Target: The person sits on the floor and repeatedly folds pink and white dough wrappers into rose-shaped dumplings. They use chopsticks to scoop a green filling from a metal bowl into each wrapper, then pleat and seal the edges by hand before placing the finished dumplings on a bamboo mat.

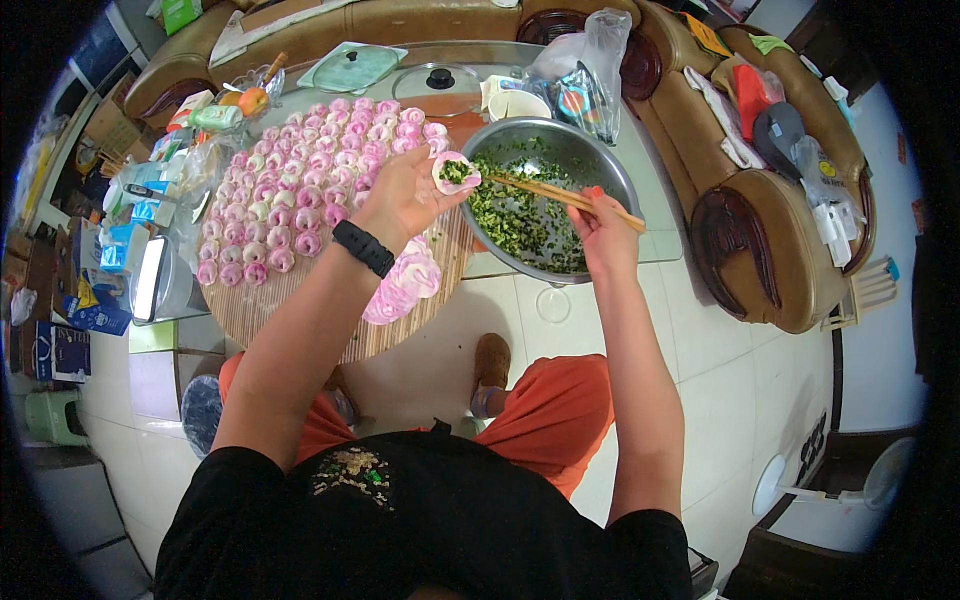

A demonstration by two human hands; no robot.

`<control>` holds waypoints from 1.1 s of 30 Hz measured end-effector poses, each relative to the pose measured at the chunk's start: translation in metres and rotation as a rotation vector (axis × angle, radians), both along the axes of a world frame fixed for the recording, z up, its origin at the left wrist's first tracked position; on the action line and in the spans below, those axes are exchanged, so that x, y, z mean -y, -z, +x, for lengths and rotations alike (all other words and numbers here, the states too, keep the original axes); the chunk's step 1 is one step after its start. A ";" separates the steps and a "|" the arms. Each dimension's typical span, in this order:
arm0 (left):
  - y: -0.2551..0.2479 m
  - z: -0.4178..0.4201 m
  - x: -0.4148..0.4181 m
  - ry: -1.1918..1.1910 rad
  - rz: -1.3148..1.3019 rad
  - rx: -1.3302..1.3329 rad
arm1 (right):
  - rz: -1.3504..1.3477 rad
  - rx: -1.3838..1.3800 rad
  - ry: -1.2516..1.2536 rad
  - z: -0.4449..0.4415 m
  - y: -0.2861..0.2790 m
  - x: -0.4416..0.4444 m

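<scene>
My left hand [405,191] holds a round pink-and-white dough wrapper [456,172] with chopped green filling on it, beside the rim of a large steel bowl [626,180]. In my right hand [600,232] is a pair of wooden chopsticks [555,192], their tips over the bowl's left side near the wrapper. Chopped green filling [517,217] lies in the bowl. Rows of folded pink-and-white dumplings [307,191] cover much of a round slatted board [262,311]. Behind my left forearm, a pile of flat pink wrappers [405,281] rests at the board's near right, partly hidden.
Beyond the board are a glass lid [439,79], a green-rimmed lid [356,67], a white container [517,105] and a plastic bag [592,67]. A phone [150,279] leans at the left, near packages. The glass table [660,225] borders a brown leather sofa [750,247].
</scene>
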State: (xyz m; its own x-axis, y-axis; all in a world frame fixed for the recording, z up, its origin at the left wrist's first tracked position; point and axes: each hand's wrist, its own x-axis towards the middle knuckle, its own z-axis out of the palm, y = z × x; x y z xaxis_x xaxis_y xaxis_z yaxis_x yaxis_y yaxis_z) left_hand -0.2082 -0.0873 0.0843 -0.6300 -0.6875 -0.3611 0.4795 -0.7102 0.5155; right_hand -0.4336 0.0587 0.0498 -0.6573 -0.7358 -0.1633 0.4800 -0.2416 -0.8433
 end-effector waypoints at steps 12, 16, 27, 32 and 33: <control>-0.003 -0.015 -0.021 0.087 0.043 -0.008 | -0.163 -0.441 -0.007 0.035 -0.061 -0.051; -0.013 -0.019 -0.031 0.076 0.064 0.012 | -0.162 -1.256 0.003 0.053 -0.065 -0.068; -0.004 -0.018 -0.035 0.134 0.097 -0.007 | -0.335 -1.699 -0.092 0.071 -0.068 -0.086; 0.008 -0.014 -0.029 0.211 0.086 -0.059 | -0.320 -1.673 -0.135 0.071 -0.081 -0.096; 0.005 -0.015 -0.031 0.209 0.097 -0.062 | -0.298 -1.649 -0.127 0.069 -0.082 -0.098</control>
State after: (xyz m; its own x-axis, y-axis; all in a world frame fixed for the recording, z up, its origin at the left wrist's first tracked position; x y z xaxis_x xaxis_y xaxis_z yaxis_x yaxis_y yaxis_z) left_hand -0.2236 -0.0563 0.0790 -0.7777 -0.5041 -0.3756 0.3456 -0.8419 0.4144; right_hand -0.3643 0.1566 0.1321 0.0897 -0.6702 0.7367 -0.7810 -0.5064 -0.3655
